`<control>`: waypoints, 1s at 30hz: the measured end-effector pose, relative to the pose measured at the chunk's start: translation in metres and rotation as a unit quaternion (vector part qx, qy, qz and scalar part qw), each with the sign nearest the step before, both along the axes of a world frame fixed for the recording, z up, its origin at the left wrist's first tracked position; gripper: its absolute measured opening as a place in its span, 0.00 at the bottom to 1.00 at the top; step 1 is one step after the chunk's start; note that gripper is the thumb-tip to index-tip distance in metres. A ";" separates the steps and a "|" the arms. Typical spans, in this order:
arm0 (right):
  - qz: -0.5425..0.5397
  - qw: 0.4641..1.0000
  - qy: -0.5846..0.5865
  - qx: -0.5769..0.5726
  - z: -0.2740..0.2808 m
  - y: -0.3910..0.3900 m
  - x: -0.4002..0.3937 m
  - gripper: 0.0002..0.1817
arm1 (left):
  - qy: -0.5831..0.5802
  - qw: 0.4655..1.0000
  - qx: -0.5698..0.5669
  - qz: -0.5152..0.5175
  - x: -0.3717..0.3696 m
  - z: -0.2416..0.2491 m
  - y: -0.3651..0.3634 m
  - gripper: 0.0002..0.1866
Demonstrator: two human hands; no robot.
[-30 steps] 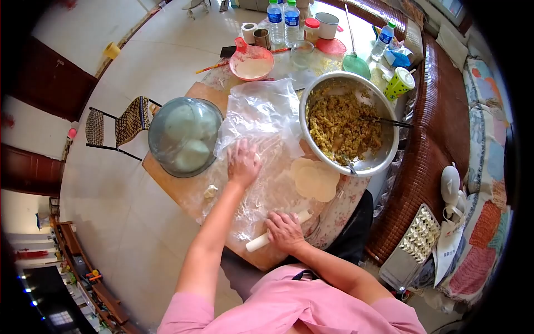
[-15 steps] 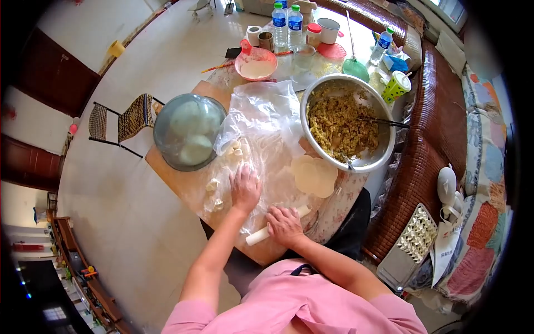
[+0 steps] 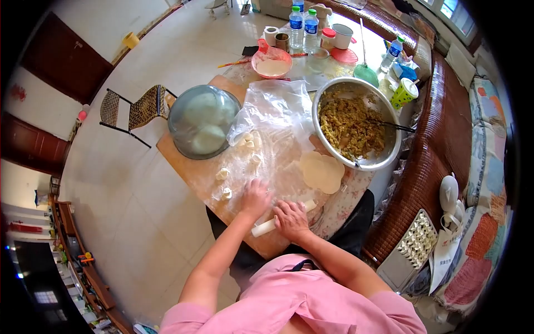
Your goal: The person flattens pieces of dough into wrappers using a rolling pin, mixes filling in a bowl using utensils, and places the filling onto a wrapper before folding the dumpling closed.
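Note:
My right hand (image 3: pixel 291 220) rests on a white rolling pin (image 3: pixel 264 228) near the board's front edge, fingers bent over it. Just left of it, my left hand (image 3: pixel 256 198) is low over the floured wooden board (image 3: pixel 186 162); its fingers are bent and what lies under them is hidden. Small dough pieces (image 3: pixel 222 174) are scattered to the left and beyond this hand. Flat round dough wrappers (image 3: pixel 322 172) lie overlapping at the right, beside a large metal bowl (image 3: pixel 396 150) of chopped filling (image 3: pixel 350 127). Clear plastic (image 3: pixel 272 106) covers part of the board's far side.
A covered bowl of dough (image 3: pixel 203 121) stands at the board's left. Farther back are a pink bowl (image 3: pixel 271 62), water bottles (image 3: pixel 310 25) and a green cup (image 3: pixel 403 93). A tray of dumplings (image 3: pixel 417 239) is on the brown sofa (image 3: pixel 431 161) at right.
My left hand has drawn back toward me and nearer the rolling pin, uncovering a dough piece. My right hand stays on the pin. The whole view has shifted slightly.

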State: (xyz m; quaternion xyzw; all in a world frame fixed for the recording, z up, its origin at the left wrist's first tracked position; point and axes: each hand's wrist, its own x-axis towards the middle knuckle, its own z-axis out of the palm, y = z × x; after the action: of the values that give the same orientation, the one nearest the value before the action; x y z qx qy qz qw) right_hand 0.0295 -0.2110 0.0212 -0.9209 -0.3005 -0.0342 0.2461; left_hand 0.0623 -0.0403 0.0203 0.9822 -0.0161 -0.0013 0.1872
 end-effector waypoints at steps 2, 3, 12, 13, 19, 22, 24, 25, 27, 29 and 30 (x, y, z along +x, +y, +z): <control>0.004 1.000 0.001 0.008 0.001 0.001 -0.001 0.15 | -0.037 0.999 -0.027 -0.006 0.019 -0.024 -0.009 0.26; 0.009 1.000 0.007 -0.002 0.001 0.000 0.000 0.15 | -0.035 0.999 -0.029 -0.003 0.018 -0.023 -0.015 0.26; 0.018 0.999 -0.004 0.040 0.002 -0.006 0.000 0.11 | -0.047 0.998 0.019 -0.032 0.041 -0.062 -0.009 0.30; 0.033 0.998 0.010 0.049 0.002 -0.008 0.002 0.10 | -0.007 0.997 -0.070 -0.036 0.055 -0.073 0.003 0.26; 0.015 0.999 -0.022 0.025 -0.007 -0.017 -0.003 0.11 | -0.029 0.997 -0.066 0.008 0.007 -0.008 0.039 0.12; 0.018 0.998 -0.057 0.032 -0.023 -0.017 -0.004 0.13 | -0.102 0.995 -0.018 -0.015 -0.018 -0.012 0.033 0.11; -0.001 0.993 -0.106 0.050 -0.021 -0.015 -0.001 0.13 | 0.007 0.998 -0.063 0.022 -0.022 -0.012 0.028 0.13; -0.004 0.992 -0.122 0.031 -0.011 -0.014 0.000 0.13 | 0.132 0.982 -0.110 0.074 -0.022 -0.007 0.023 0.14; 0.003 1.000 -0.027 -0.014 -0.015 -0.015 0.004 0.22 | 0.109 0.966 -0.232 0.038 -0.033 -0.016 0.021 0.13; -0.009 0.998 -0.001 -0.065 -0.006 -0.010 0.006 0.23 | 0.156 0.974 -0.164 -0.004 -0.038 0.005 0.015 0.12; -0.009 0.998 -0.003 -0.065 -0.004 -0.004 0.011 0.23 | 0.157 0.973 -0.168 -0.022 -0.039 0.014 0.014 0.14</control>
State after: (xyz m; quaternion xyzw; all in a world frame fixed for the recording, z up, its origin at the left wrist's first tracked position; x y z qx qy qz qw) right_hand 0.0403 -0.2152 0.0171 -0.9374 -0.2943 -0.0198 0.1849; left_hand 0.0230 -0.0264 0.0345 0.9236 -0.0086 -0.1567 0.3498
